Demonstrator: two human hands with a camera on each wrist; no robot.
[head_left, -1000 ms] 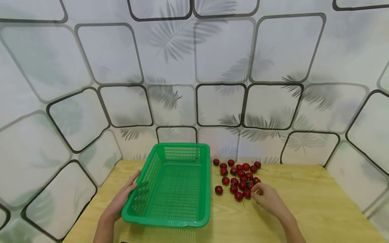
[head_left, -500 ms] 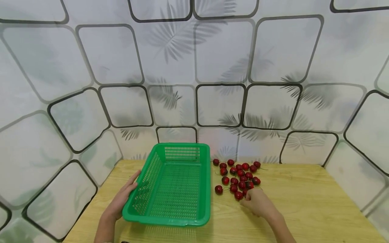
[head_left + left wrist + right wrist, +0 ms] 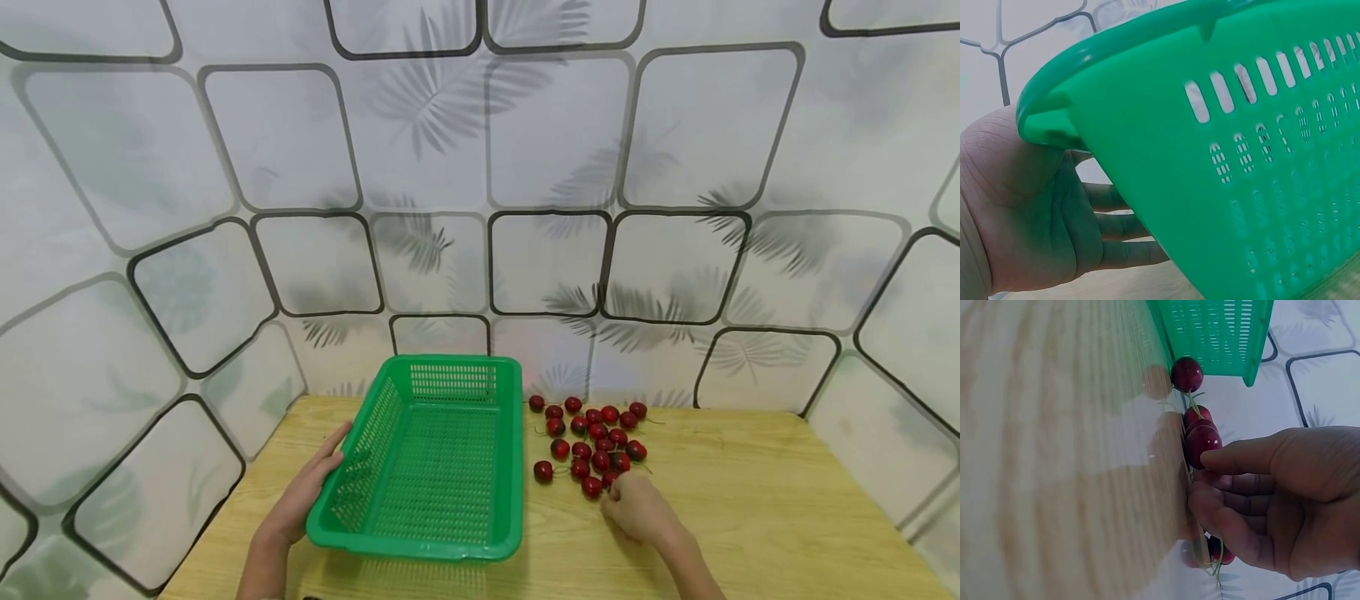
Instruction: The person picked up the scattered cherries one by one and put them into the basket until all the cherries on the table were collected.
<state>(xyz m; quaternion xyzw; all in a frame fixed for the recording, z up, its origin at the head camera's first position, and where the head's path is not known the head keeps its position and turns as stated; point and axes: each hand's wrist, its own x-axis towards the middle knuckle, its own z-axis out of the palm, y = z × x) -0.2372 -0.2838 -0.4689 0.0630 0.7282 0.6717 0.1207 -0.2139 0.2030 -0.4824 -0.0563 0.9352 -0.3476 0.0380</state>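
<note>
A green plastic basket [image 3: 412,547] with perforated walls stands on the table, nothing inside it. Along its left side lies my left hand [image 3: 300,502], fingers extended against the outer wall; in the left wrist view the palm [image 3: 1029,212] is by the rim corner and the fingertips pass behind the wall. Several dark red cherries [image 3: 601,461] with thin stems are spread right of the basket. At their near edge my right hand [image 3: 643,510] pinches a cherry [image 3: 609,478], which the fingers partly hide. In the right wrist view the thumb [image 3: 1241,456] meets a cherry [image 3: 1200,448] and the other fingers curl.
The light wood table [image 3: 750,500] extends right of the cherries. A patterned wall covering [image 3: 547,267] rises behind and at both sides. One cherry [image 3: 543,472] lies a little apart, close to the basket's right side.
My right hand has shifted left and toward me, from the cherries' right side to their near edge, and its fingers have curled in. The left hand and basket have stayed in place.
</note>
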